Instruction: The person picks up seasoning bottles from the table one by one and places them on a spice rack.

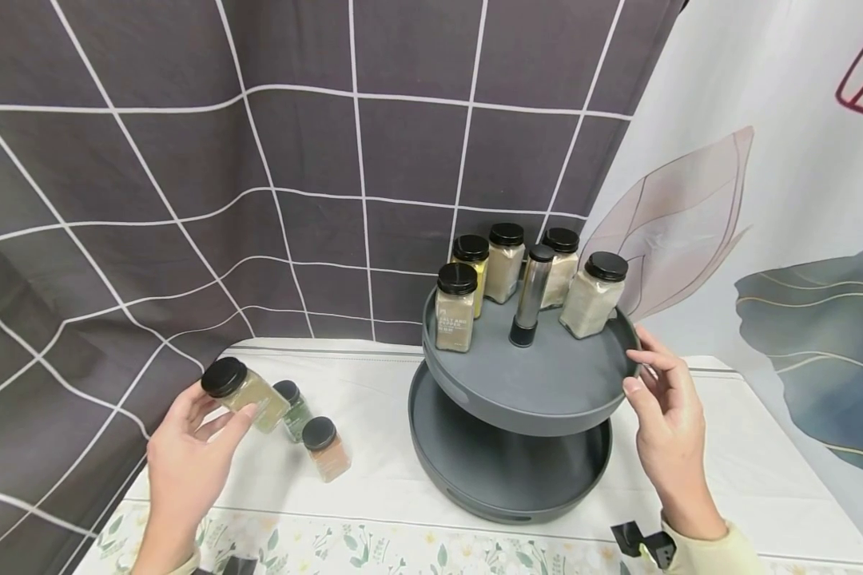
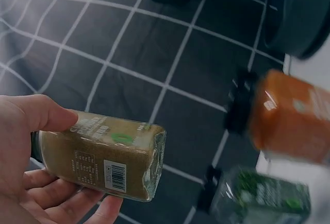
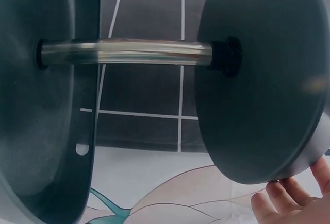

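In the head view my left hand (image 1: 190,451) holds a spice jar (image 1: 262,399) with a black lid, tilted above the white surface. The left wrist view shows tan powder inside this jar (image 2: 103,154), thumb on one side and fingers beneath. Below and beside it are a jar of green flakes (image 1: 296,415) and a jar of orange powder (image 1: 328,451). My right hand (image 1: 669,411) grips the right rim of the upper tier of a grey two-tier turntable (image 1: 546,383). In the right wrist view, fingertips (image 3: 273,190) touch that tier's edge.
Several black-lidded spice jars, including a white one (image 1: 593,299), stand around the upper tier's back. A metal post (image 1: 532,299) rises through its middle. The lower tier (image 1: 507,475) holds nothing visible. Behind hangs a dark grid-patterned cloth (image 1: 302,152); a floral strip (image 1: 359,547) edges the front.
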A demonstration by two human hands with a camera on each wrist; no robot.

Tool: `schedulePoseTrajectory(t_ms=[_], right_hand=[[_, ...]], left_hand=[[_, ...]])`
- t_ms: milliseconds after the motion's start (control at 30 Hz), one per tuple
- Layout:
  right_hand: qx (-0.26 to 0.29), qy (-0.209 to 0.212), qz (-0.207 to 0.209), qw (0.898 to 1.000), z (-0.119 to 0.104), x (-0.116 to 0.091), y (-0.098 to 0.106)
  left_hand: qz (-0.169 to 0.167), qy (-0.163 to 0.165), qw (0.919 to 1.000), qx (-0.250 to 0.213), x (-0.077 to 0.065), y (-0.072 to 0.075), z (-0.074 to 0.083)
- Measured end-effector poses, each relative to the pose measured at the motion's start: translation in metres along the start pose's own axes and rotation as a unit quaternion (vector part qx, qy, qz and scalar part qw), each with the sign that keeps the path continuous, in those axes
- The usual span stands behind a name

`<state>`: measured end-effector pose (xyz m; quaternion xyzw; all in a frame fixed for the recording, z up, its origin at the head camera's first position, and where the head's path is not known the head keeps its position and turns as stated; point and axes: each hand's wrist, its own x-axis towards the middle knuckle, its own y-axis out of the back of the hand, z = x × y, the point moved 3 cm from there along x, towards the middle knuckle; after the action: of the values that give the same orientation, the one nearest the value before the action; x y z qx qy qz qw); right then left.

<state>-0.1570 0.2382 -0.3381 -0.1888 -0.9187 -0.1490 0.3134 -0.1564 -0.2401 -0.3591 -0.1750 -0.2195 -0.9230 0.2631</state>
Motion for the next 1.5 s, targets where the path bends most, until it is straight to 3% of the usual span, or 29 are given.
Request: schedulePoseTrajectory(t_ms=[367, 800, 1000, 1233, 1500], right_hand=[[-0.002, 0.013, 0.014, 1.000, -0.003, -0.003, -0.001], [-0.019, 0.023, 0.033, 0.999, 0.000, -0.004, -0.002], [-0.023, 0.025, 0.035, 0.999, 0.001, -0.005, -0.001], [-0.008, 0.022, 0.027, 0.999, -0.001, -0.004, -0.003], [-0.007, -0.003, 0.020, 1.000, -0.002, -0.004, -0.005]], left_hand=[[-0.046, -0.136, 0.9888, -0.043, 0.003, -0.014, 0.049], [-0.069, -0.189, 0.9750, -0.095, 0.007, -0.030, 0.082], [-0.089, -0.198, 0.9692, -0.116, 0.010, -0.039, 0.102], [-0.116, -0.230, 0.9551, -0.147, 0.013, -0.049, 0.124], [-0.134, -0.245, 0.9500, -0.141, 0.012, -0.063, 0.141]])
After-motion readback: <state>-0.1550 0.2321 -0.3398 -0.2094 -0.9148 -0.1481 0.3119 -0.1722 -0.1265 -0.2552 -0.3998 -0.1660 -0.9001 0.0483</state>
